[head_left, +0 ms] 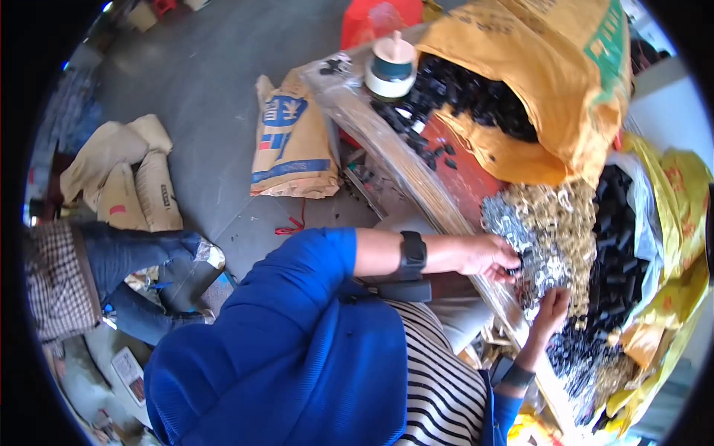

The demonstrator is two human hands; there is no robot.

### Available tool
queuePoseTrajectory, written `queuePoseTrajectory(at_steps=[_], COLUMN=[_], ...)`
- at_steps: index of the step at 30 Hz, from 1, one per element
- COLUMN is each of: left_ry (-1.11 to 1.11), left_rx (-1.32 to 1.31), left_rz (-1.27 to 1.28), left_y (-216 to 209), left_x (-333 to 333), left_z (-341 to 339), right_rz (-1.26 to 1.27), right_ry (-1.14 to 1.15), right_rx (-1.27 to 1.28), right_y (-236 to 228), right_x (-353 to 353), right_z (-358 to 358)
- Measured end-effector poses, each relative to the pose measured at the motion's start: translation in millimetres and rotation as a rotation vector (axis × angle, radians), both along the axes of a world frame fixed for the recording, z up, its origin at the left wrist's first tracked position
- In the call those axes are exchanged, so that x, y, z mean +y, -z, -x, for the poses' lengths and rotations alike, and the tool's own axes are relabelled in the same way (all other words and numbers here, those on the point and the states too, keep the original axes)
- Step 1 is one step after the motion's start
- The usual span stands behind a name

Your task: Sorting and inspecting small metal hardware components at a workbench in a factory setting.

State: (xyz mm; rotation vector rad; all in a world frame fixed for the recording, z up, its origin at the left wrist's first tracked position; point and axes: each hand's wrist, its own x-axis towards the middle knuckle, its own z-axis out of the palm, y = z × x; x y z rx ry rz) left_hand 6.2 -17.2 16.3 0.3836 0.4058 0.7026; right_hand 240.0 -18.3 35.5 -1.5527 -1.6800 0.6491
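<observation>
Over the worktable, my left hand (487,256) is closed in a pinch, and a small dark piece seems to show at its fingertips. A black watch sits on that wrist. My right hand (550,312) is curled shut close by; whatever it holds is too small or hidden to name. Both hands are just above a pile of small silver metal pieces (498,213). Beside it spreads a heap of small gold-coloured metal pieces (558,223). Past the gold heap are many black pieces (616,238).
An orange woven sack (573,89) spills black parts onto the table. At the table's corner stands a white-and-green round container (390,70). A yellow plastic bag (680,215) lines the far side. On the floor is a printed paper sack (294,149); another person's legs (141,253) are at left.
</observation>
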Motion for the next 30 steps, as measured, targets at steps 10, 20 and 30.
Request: queuePoseTrajectory(at_steps=[10,20,30], left_ry=[-0.085,-0.16,-0.208], left_rx=[0.066,0.027,-0.062], left_rz=[-0.021,0.016,0.015], left_y=[-7,-5,-3], left_x=[4,3,8], left_z=[10,2,10], right_rz=[0.163,0.236,0.36], right_ry=[-0.12,-0.279,-0.294], right_rx=[0.461,0.427,0.621], right_y=[-6,-13,-10], right_x=[3,-3,6], right_z=[48,66,76])
